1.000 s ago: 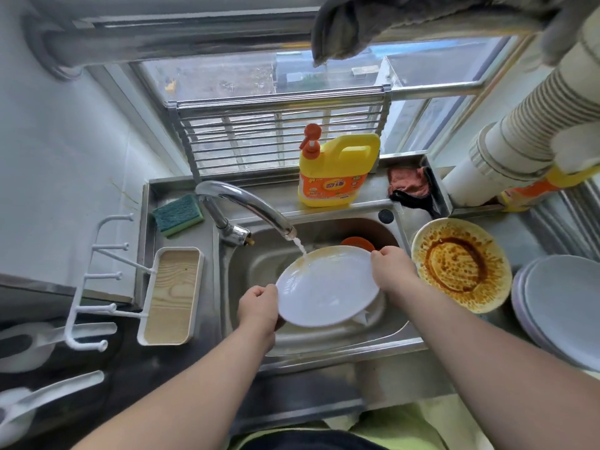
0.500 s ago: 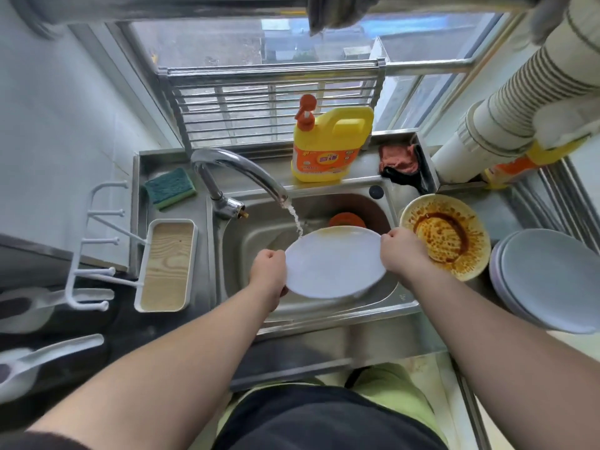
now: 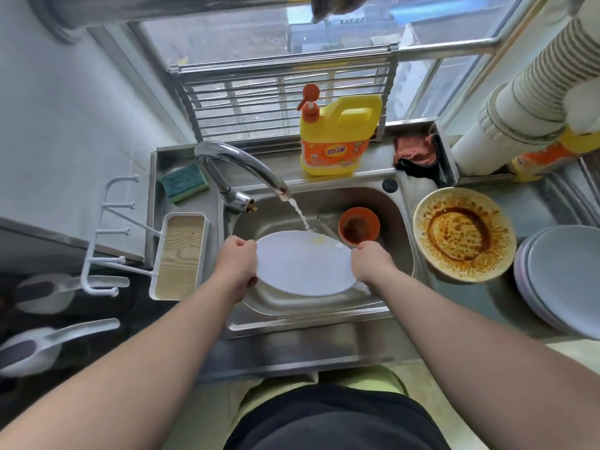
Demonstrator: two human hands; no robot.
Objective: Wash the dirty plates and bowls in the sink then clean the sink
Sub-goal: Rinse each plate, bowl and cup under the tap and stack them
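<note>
A white plate [image 3: 303, 264] is held over the steel sink [image 3: 397, 222], and water from the faucet [image 3: 240, 164] lands on its far rim, where a yellowish smear shows. My left hand [image 3: 238, 266] grips the plate's left edge. My right hand [image 3: 370, 259] grips its right edge. Behind the plate, a small orange bowl [image 3: 358, 225] with brown residue sits in the sink. On the counter to the right lies a sauce-stained plate [image 3: 464, 233].
A stack of clean plates [image 3: 565, 277] lies at the far right. A yellow detergent bottle [image 3: 334, 138] and a reddish cloth [image 3: 414, 151] stand behind the sink. A green sponge [image 3: 183, 181] and a white tray [image 3: 180, 254] are on the left.
The plate has been lowered and levelled under the running water, uncovering the orange bowl behind it. Both hands keep their hold on its edges.
</note>
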